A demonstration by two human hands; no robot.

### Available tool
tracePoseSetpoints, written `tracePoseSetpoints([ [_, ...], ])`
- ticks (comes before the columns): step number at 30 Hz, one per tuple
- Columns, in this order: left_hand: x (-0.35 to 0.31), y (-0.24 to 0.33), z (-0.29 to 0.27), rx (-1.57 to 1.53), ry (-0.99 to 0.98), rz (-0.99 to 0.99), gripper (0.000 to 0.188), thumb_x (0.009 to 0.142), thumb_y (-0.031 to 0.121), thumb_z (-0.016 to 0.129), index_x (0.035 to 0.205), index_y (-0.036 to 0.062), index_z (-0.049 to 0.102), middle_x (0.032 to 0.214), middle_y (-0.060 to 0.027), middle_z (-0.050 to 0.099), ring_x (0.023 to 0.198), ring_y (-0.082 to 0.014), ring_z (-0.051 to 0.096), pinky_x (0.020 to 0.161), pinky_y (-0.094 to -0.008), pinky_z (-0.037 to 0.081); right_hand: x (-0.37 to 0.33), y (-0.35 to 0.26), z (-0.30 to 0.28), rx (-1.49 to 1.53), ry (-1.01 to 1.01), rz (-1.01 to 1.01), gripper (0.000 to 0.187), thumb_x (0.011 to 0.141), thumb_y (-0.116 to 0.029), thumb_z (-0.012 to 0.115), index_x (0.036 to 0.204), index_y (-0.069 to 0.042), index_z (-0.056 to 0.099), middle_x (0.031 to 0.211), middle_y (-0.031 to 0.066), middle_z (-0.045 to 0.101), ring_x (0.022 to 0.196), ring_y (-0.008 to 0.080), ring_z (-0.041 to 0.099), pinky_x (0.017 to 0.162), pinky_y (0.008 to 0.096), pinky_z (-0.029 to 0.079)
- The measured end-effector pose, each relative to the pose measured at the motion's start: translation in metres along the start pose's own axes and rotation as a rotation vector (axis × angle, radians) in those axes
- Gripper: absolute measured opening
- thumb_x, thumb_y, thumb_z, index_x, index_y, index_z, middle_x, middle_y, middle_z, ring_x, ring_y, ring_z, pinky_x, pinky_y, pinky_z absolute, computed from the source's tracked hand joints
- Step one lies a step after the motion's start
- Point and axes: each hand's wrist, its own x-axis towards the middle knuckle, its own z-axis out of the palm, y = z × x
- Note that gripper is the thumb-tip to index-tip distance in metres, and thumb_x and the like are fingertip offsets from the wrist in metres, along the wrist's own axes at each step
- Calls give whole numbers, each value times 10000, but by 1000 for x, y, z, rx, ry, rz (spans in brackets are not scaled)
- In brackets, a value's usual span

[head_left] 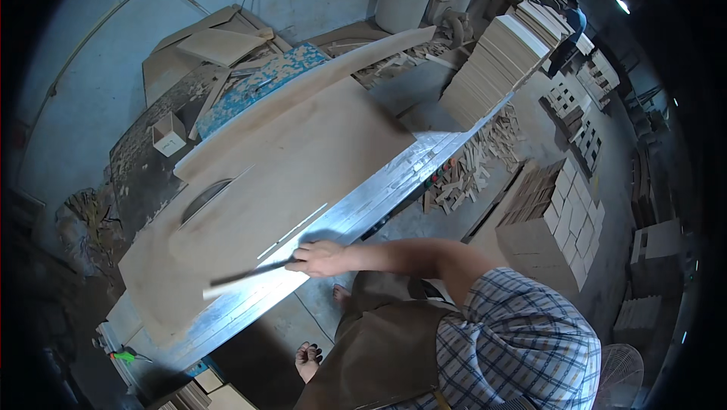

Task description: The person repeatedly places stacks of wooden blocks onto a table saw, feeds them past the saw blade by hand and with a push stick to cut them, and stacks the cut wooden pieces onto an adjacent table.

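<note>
My right hand [321, 258] is closed around one end of a narrow strip [246, 280], dark on top with a pale end, which looks like wood. Hand and strip are over the near edge of a dusty brown saw table [303, 156]. Beneath them runs the table's shiny metal rail [382, 189]. Farther left, a dark arc like a saw blade [206, 199] stands beside a thin slot in the tabletop. A long pale fence board [303, 98] borders the far side. My left hand does not show; a bare foot [307, 362] appears below the table.
A tall stack of boards [496, 65] stands at the far right end. Wood offcuts [477, 164] litter the floor beside the rail. Cut blocks are piled [556, 228] at the right. A small box [169, 135] sits behind the fence; another person [573, 24] is far off.
</note>
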Motion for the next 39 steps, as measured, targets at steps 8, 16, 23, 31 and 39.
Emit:
tracePoseSetpoints([
  [8,7,-2,-5,-21,67,0,264,1023,78,622,1286,45,610,1039,-63,720,815,-130,660,685,-285,528,39,4,31,-224,57,-84,374,914,-170,589,1275,-79,623,1187,98,577,1176,277,536,1035,417,431],
  [16,5,164,102,219,-379,64,278,1000,25,618,1265,-47,576,821,-48,680,782,-83,610,740,-248,508,-28,0,-52,210,305,339,364,1007,-223,587,1296,-2,614,1246,161,589,1176,348,570,1039,481,450],
  [23,24,331,313,390,-810,465,352,1043,113,614,1357,-44,591,1040,-78,727,965,-136,661,924,-297,519,-183,87,-218,795,1013,967,411,1028,-364,609,1168,16,674,955,98,693,793,202,688,719,362,559],
  [31,-44,496,659,657,-1066,945,628,1043,397,615,1493,-23,492,1432,-156,605,1314,-245,565,1127,-357,409,-348,140,-463,769,1597,971,400,997,-374,633,1071,18,620,850,68,610,698,141,630,590,302,523],
  [39,-51,566,899,864,-1064,828,615,971,544,647,1162,-38,687,1069,-104,691,948,-200,586,874,-341,455,-359,211,-546,936,1254,1097,437,1015,-424,635,994,10,685,713,41,580,625,128,613,567,291,539],
])
